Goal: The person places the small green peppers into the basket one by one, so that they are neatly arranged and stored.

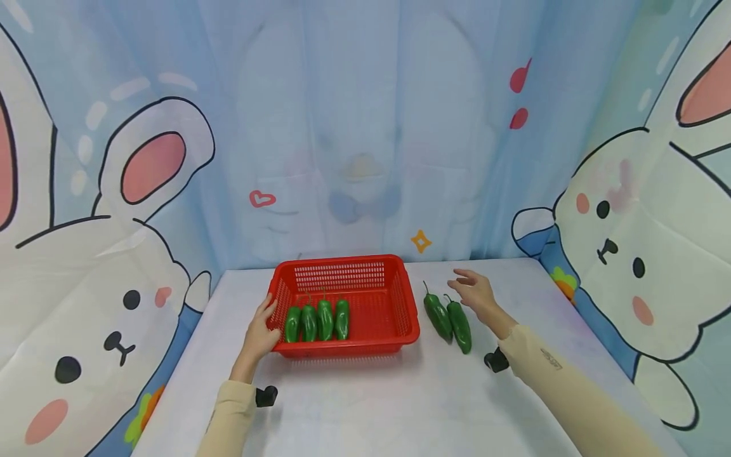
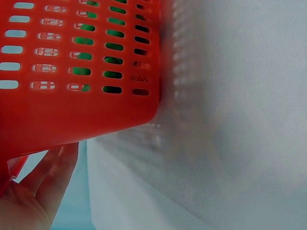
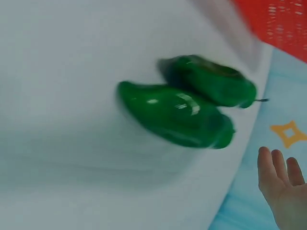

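A red plastic basket (image 1: 365, 348) with slotted walls stands on the white table. Several green peppers (image 1: 325, 319) lie side by side in its left half. At the basket's left side, my left hand (image 1: 263, 330) grips the rim near the front corner; the left wrist view has its fingers (image 2: 56, 177) against the outside of the wall. Two more green peppers, one on the left (image 1: 438, 315) and one on the right (image 1: 459, 326), lie together right of the basket. My right hand (image 1: 475, 293) hovers just beyond them to the right, fingers extended, holding nothing.
The white table (image 1: 365, 406) ends at a blue curtain (image 1: 354, 127) close behind the basket. Printed rabbit cloth hangs at both sides. A black wrist device (image 1: 495, 360) sits under the right forearm, another (image 1: 266, 397) by the left.
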A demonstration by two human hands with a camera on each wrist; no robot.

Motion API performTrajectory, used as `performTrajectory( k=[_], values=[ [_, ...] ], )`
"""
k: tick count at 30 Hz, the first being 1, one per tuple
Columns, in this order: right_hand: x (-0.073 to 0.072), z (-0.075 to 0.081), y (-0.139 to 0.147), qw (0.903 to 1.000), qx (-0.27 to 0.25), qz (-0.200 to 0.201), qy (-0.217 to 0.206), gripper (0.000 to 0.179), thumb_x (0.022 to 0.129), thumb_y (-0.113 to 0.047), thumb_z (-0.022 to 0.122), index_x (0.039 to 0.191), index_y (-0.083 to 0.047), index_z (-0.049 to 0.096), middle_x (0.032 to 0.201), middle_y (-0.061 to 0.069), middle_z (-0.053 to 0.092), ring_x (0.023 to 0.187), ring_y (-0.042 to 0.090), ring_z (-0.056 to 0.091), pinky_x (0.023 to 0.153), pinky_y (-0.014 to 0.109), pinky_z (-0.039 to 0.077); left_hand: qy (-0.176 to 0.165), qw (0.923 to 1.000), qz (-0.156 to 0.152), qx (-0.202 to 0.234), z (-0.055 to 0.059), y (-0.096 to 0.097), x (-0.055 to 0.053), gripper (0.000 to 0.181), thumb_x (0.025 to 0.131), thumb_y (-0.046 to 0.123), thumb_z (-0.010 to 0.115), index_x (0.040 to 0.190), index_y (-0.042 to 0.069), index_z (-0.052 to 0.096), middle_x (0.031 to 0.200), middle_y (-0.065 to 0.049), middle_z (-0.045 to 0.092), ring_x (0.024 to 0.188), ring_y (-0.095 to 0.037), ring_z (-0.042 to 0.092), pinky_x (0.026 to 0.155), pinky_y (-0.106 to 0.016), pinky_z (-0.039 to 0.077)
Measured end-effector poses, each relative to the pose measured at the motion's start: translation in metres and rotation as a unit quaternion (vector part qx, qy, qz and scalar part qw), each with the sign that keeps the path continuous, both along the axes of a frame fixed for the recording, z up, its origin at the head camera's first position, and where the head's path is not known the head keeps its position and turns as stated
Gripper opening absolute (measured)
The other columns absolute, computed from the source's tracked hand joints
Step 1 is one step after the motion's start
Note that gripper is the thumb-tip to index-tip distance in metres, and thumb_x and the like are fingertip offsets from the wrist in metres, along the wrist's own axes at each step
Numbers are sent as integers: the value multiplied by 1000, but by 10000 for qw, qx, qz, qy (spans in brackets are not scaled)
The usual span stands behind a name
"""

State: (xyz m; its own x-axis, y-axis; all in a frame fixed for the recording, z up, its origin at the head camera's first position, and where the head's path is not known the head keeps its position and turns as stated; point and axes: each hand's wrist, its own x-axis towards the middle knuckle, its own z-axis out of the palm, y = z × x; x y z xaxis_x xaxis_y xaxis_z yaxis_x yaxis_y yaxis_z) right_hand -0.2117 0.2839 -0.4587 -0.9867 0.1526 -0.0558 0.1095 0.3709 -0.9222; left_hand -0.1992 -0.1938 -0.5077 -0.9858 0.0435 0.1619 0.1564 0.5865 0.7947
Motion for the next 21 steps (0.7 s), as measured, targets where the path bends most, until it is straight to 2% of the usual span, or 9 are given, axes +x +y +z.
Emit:
performTrajectory(
  k=[8, 15, 21],
  values=[
    [0, -30, 7, 9985, 432, -152, -294, 58, 96, -16, 57, 147, 5, 39, 144, 35, 38, 130, 49, 42, 105, 57, 38, 182, 9998, -18, 2, -1, -3, -3, 78, 69, -10, 49, 146, -9, 38, 161, -14, 24, 146, -38, 21, 107, -56, 36],
    [7, -53, 7, 9946, 991, -18, -304, 53, 92, -9, 59, 140, 10, 44, 137, 39, 41, 123, 51, 46, 99, 55, 44, 202, 9998, 11, 15, -4, -3, -3, 78, 68, -9, 50, 145, -9, 40, 161, -14, 26, 146, -38, 23, 105, -55, 38],
    [8, -64, 5, 9908, 1319, -72, -285, 51, 87, -3, 61, 134, 12, 49, 131, 40, 45, 118, 51, 48, 95, 55, 47, 213, 9998, 9, 38, -6, -2, -3, 78, 68, -10, 49, 145, -8, 40, 160, -14, 26, 145, -39, 24, 106, -56, 37]
  ],
)
